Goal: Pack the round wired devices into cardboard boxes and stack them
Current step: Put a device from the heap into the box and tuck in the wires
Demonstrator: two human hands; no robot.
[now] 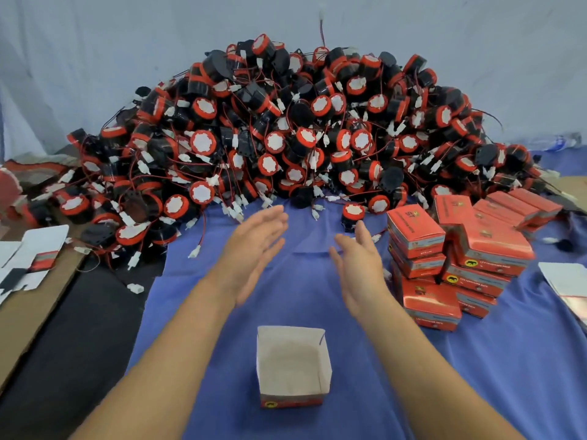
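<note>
A large heap of round black-and-red wired devices (286,138) with white plugs fills the back of the blue-covered table. An open, empty cardboard box (293,366) stands upright in front; closed red boxes (457,252) are stacked at right.

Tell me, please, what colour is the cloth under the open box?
Blue, seen in the head view: the cloth lies under the open box.

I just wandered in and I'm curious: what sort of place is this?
Probably a small packing workshop. A huge pile of round wired devices lies on a blue cloth, beside stacked red boxes and one open box.
</note>
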